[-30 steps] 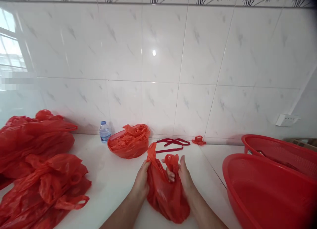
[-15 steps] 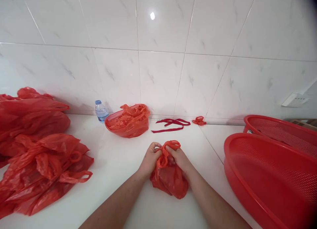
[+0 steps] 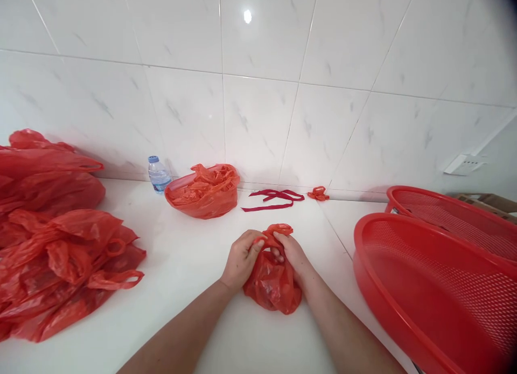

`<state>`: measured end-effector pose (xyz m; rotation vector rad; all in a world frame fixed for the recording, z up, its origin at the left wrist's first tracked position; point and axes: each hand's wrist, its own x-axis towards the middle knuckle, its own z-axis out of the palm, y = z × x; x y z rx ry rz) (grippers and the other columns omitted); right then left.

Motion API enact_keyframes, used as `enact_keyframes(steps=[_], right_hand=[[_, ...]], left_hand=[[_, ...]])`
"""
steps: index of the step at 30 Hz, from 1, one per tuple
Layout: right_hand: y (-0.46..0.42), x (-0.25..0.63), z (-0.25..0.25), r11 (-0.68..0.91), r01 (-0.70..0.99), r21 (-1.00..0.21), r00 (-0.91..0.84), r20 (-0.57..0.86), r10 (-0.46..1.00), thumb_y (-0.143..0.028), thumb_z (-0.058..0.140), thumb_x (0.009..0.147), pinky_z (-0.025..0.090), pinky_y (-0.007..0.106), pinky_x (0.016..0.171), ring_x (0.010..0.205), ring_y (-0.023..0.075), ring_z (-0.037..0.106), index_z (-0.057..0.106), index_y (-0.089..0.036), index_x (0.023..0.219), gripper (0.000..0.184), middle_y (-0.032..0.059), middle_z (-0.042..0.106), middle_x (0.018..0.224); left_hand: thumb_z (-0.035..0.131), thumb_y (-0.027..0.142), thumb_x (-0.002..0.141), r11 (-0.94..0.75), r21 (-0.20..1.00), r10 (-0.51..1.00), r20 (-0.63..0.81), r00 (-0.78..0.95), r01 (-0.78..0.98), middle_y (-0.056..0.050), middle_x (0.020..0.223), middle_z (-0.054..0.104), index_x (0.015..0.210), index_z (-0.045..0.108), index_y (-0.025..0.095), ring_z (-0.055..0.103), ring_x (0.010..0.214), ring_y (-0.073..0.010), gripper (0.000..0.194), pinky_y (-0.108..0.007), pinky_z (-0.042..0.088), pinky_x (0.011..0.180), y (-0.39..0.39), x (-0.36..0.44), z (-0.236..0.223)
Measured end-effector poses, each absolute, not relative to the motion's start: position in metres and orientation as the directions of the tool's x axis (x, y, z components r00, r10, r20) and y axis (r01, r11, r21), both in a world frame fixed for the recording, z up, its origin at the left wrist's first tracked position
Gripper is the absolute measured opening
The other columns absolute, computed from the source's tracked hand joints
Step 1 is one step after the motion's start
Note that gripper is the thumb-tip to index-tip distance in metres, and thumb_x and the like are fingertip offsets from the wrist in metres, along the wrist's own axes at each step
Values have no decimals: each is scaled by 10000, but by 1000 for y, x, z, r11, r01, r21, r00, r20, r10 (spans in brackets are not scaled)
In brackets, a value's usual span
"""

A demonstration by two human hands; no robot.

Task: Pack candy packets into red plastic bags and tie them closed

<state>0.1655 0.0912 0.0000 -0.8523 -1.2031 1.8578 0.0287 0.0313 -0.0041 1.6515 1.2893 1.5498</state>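
Currently left hand [image 3: 241, 260] and right hand [image 3: 294, 254] are each pinching, grip closed on the top of a small red bag [image 3: 271, 285] being held low mid-desk [image 3: 186, 261], with dark red ribbon [image 3: 278, 194] lying beyond and a red basket [image 3: 420, 255] standing to the right.

We see a dark-red ribbon [image 3: 278, 194], left of it a bottle [image 3: 160, 175], right of it red baskets [image 3: 428, 279], a wall socket [image 3: 464, 164]
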Motion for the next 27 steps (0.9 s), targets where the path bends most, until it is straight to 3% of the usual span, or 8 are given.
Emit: enact_keyframes(steps=[4, 7, 11, 14, 16, 19, 24, 27], right_hand=[[89, 169, 1, -359, -268, -894, -621, -125, 774, -631, 430, 807, 312, 244, 475, 438, 92, 327, 539, -185, 612, 500, -22, 435, 500], [90, 170, -3, -412, -311, -856, -664, -115, 739, -709, 379, 790, 328, 246, 490, 452, 93, 335, 568, -186, 642, 576, -21, 441, 519], [94, 172, -6, -334, -340, -879, -649, -38, 760, -454, 665, 732, 424, 277, 623, 567, 127, 498, 624, -200, 770, 260, -25, 542, 597], [94, 174, -1, -240, -325, -915, -664, 39, 747, -279, 737, 673, 450, 318, 768, 772, 160, 591, 607, -238, 994, 349, 4, 636, 880], [94, 175, 1, -177, -278, -944, -665, 57, 745, -242, 720, 677, 457, 324, 779, 816, 167, 600, 565, -258, 1066, 419, 11, 632, 947], [94, 173, -1, -38, -139, -990, -578, 50, 814, -210, 692, 673, 471, 296, 696, 747, 157, 596, 534, -260, 1092, 450, -3, 628, 881], [95, 166, -15, 174, 178, -968, -330, 108, 938, -264, 588, 723, 422, 267, 564, 618, 154, 552, 593, -226, 900, 181, -12, 628, 719], [96, 165, -17, 234, 195, -952, -289, 172, 942, -225, 530, 725, 415, 274, 621, 677, 161, 551, 618, -224, 791, 110, -15, 643, 740]], left_hand=[[415, 463, 883, -235, 970, 952, 217, -215, -63, -29, 783, 650, 859, 600, 183, 598, 732, -174, 336, -296, 479, 700, 35, 25, -8], [465, 486, 852, -192, 968, 962, 153, -228, -163, -10, 732, 634, 789, 561, 177, 578, 665, -151, 329, -267, 466, 656, 37, 23, -10], [542, 480, 805, -156, 960, 974, 111, -195, -233, 17, 693, 588, 742, 536, 174, 529, 618, -120, 313, -237, 442, 618, 41, 21, -14], [573, 459, 787, -132, 947, 980, 80, -184, -291, 20, 696, 573, 745, 535, 173, 522, 623, -112, 291, -228, 434, 609, 43, 20, -15], [587, 441, 779, -129, 943, 979, 71, -193, -308, 12, 715, 586, 755, 539, 172, 537, 639, -116, 274, -231, 437, 618, 44, 20, -15], [624, 397, 755, -150, 944, 974, 90, -209, -293, 13, 704, 590, 731, 531, 170, 537, 622, -111, 246, -229, 436, 606, 43, 21, -14], [637, 305, 740, -210, 963, 969, 182, -166, -169, -25, 835, 625, 749, 547, 167, 572, 734, -141, 165, -256, 461, 674, 37, 27, -9], [596, 262, 760, -248, 967, 958, 237, -159, -56, -36, 907, 618, 751, 544, 172, 567, 787, -148, 105, -269, 463, 717, 34, 33, -8]])
